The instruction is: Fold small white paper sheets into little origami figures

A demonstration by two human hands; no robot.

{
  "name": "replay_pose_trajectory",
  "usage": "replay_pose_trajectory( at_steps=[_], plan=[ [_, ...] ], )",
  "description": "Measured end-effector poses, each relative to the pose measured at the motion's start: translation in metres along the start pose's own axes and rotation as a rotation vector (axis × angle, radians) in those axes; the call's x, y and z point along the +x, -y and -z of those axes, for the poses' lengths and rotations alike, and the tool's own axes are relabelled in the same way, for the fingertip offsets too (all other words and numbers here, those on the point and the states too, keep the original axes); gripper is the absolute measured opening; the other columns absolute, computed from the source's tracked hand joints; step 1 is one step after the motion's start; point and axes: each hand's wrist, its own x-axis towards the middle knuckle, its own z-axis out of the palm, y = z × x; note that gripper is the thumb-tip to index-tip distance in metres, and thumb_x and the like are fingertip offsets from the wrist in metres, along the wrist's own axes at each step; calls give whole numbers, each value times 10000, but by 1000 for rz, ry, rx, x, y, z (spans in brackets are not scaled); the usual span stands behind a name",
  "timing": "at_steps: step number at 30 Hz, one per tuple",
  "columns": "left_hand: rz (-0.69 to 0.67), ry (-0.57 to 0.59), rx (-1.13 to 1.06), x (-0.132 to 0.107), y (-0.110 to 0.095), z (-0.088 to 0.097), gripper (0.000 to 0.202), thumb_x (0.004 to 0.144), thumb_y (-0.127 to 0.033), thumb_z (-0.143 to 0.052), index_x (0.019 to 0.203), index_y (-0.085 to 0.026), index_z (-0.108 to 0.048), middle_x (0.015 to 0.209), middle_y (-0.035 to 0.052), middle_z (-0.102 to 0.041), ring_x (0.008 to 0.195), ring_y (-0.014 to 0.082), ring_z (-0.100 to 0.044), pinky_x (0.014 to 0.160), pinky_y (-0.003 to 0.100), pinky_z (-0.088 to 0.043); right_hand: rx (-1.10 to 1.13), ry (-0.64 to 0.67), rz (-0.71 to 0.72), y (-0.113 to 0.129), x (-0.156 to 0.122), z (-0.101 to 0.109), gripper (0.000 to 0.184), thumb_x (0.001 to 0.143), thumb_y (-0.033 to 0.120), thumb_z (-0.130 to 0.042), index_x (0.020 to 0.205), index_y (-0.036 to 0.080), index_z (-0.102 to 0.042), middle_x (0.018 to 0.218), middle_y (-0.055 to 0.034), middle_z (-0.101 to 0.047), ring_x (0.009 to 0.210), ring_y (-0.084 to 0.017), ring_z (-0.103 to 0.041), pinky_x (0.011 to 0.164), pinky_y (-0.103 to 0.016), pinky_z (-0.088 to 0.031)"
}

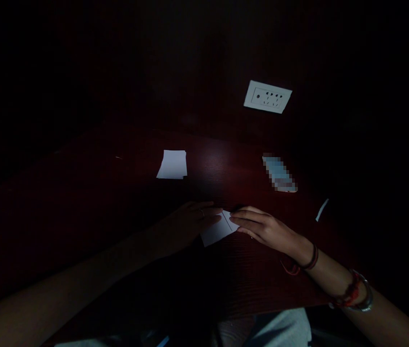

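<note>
A small white piece of paper lies on the dark red table in front of me. Near its right end runs a thin dark straight line, and I cannot tell whether it is a crease or an edge. My left hand, in shadow with a ring on one finger, rests its outstretched fingers on the paper's upper left part. At the right end, my right hand holds the paper with its fingers close together on top and the thumb at the near edge. A stack of white paper squares lies farther back.
A phone, blurred out, lies at the right of the dark red table. Beyond it a thin pale strip rests on the wood. A white socket plate is on the dark panel behind. The surroundings are very dark.
</note>
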Motion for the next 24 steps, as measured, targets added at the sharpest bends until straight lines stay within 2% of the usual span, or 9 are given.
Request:
replay_pose_trajectory(
  at_steps=[7,11,15,19,24],
  plan=[
    [13,1,76,2,-2,-1,381,848,-82,-356,1205,-211,-390,1294,16,-398,1224,185,-268,965,360,-256,-43,22,2,2,-6,0,366,855,107,-378,1215,141,-437,1185,-90,-505,1149,-179,-395,952,-337,-418],
    [8,-35,75,0,1,-6,368,857,-112,-371,1207,-224,-386,1314,25,-370,1231,187,-258,968,375,-255,34,-4,-14,3,-8,1,407,845,67,-361,1242,148,-399,1189,-83,-503,1137,-166,-410,949,-336,-423],
    [-37,-68,47,0,3,-7,350,867,-116,-359,1203,-208,-389,1337,48,-330,1243,181,-240,962,371,-272,45,-38,-15,3,-9,-1,392,841,68,-361,1215,160,-433,1178,-80,-510,1125,-174,-423,938,-360,-429],
    [-44,-36,49,3,0,-1,308,879,-129,-342,1172,-187,-418,1319,43,-364,1229,174,-278,953,352,-286,4,-36,-23,4,-8,-1,358,840,77,-374,1178,134,-476,1165,-86,-519,1120,-172,-430,951,-334,-420],
    [3,27,80,5,-6,5,354,859,-83,-335,1191,-185,-404,1308,34,-381,1217,176,-303,938,350,-286,-14,-5,-21,6,-7,2,330,860,119,-371,1168,126,-489,1149,-82,-534,1122,-169,-427,955,-338,-420]
  ],
)
